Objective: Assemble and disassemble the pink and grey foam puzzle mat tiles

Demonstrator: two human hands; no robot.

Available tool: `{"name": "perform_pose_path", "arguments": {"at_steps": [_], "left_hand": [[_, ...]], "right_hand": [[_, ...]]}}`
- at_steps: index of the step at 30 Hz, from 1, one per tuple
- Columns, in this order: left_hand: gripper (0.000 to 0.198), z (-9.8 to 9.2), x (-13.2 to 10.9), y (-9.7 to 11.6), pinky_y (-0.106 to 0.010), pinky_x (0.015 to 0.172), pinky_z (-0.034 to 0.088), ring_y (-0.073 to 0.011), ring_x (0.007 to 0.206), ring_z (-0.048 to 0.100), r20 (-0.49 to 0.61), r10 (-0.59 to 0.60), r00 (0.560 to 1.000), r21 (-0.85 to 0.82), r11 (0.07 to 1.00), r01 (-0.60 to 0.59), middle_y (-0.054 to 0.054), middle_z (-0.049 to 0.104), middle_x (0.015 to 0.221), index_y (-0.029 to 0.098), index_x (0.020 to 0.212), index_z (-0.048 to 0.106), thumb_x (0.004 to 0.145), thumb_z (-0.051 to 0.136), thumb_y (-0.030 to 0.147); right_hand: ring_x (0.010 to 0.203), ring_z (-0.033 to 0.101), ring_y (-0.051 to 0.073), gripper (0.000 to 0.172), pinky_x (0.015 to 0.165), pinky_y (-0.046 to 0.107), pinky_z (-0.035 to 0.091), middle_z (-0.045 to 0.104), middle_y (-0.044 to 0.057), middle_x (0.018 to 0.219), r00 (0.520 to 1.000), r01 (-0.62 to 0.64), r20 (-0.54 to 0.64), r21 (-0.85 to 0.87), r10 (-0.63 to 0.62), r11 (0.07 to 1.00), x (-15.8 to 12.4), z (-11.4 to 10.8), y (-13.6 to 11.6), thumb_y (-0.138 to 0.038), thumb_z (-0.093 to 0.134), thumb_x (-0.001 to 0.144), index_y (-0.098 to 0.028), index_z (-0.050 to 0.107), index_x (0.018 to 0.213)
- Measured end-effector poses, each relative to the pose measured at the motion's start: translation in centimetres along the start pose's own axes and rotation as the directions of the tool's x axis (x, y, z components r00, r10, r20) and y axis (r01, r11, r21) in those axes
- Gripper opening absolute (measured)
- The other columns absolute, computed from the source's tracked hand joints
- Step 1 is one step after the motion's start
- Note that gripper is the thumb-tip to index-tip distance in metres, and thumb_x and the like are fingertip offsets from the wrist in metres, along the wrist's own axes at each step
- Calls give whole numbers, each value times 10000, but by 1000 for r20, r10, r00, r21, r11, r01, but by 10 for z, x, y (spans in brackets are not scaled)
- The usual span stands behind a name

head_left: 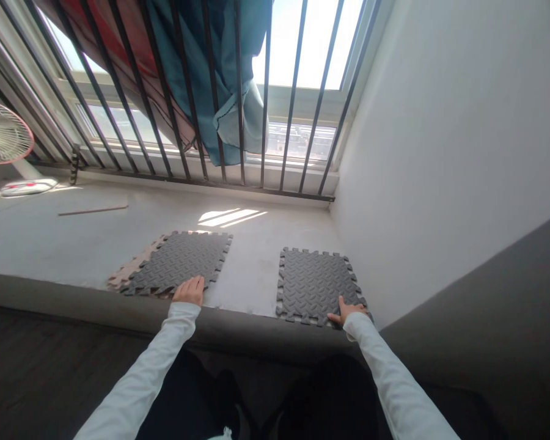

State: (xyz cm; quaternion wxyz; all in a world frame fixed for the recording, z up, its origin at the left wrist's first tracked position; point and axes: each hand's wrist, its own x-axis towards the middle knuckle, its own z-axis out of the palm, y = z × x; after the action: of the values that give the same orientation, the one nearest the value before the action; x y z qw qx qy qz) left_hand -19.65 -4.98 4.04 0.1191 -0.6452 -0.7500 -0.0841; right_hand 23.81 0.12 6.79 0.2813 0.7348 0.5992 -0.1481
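Note:
Two dark grey foam mats with jigsaw edges lie on a pale ledge. At the left, the grey mat (183, 261) overlaps a beige mat (131, 269), whose left edge shows beneath it. My left hand (190, 291) rests on the front right part of this stack, fingers close together; whether they grip the edge cannot be made out. The right grey mat (317, 282) lies beside the white wall. At its front right corner is my right hand (349, 310), thumb and fingers spread over the corner.
Behind the ledge (256, 269) stand dark metal bars (245, 186) before a window, with blue and red cloth (201, 79) hanging there. A fan (2, 134) stands far left, near a thin stick (93, 211). The white wall (440, 134) bounds the right side.

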Motion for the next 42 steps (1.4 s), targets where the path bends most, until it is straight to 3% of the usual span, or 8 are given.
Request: {"name": "perform_pose_path", "arguments": {"at_steps": [8,16,20,24,27,30,35,42], "left_hand": [[428,-23,-2,83,-336,881,413,-251,1100,478,66,88,994,-134,988,-79,-127,533,1213,122,1169,529,831,270,166],[446,-26,-42,201,-405,802,435,-266,1150,432,131,280,951,-228,942,-246,-89,490,1272,221,1221,481,848,247,154],[443,-24,-54,239,-413,762,442,-261,1114,453,143,314,939,-264,926,-270,-93,498,1264,220,1211,493,840,260,159],[439,-24,-46,245,-489,831,398,-288,1165,395,253,340,906,-282,921,-267,-119,420,1326,210,1243,454,822,328,222],[509,-22,-34,235,-571,945,278,-298,1248,276,320,550,771,-362,823,-437,-97,317,1394,213,1289,376,788,409,299],[575,-18,-24,224,-542,955,290,-262,1264,245,334,698,633,-423,711,-561,-73,264,1421,233,1313,309,757,451,270],[647,-19,-14,218,-508,920,333,-262,1227,288,364,693,622,-418,718,-556,-59,315,1396,262,1297,305,695,537,292],[614,-24,-3,215,-591,923,249,-289,1231,246,368,753,546,-507,655,-561,-26,350,1376,344,1314,240,746,470,379]], "right_hand": [[1202,322,367,875,880,486,300,441,206,1260,1000,-18,1,6,18,1000,2,1,0,-671,433,703,-197,140,1378],[1185,340,371,926,848,500,311,434,220,1256,1000,-18,-1,21,18,1000,14,9,2,-729,417,659,-214,140,1377],[1174,356,365,909,842,511,311,436,233,1241,1000,-22,-10,26,22,999,14,10,2,-705,435,669,-211,146,1375],[1172,357,371,895,850,518,306,421,235,1253,999,-25,-19,37,26,999,15,11,2,-691,436,681,-208,145,1376],[1178,348,373,899,857,520,301,424,226,1257,1000,-24,-17,41,25,999,16,12,2,-693,441,676,-214,144,1376],[1180,348,367,884,858,513,303,429,216,1260,999,-30,-14,41,30,999,16,12,2,-691,434,683,-227,140,1375],[1191,333,369,865,874,519,293,419,216,1272,1000,-25,0,39,25,999,13,9,1,-669,436,700,-218,139,1376],[1197,321,377,864,852,496,319,453,197,1246,1000,-19,-10,25,19,1000,9,7,1,-674,434,699,-220,146,1375]]}}
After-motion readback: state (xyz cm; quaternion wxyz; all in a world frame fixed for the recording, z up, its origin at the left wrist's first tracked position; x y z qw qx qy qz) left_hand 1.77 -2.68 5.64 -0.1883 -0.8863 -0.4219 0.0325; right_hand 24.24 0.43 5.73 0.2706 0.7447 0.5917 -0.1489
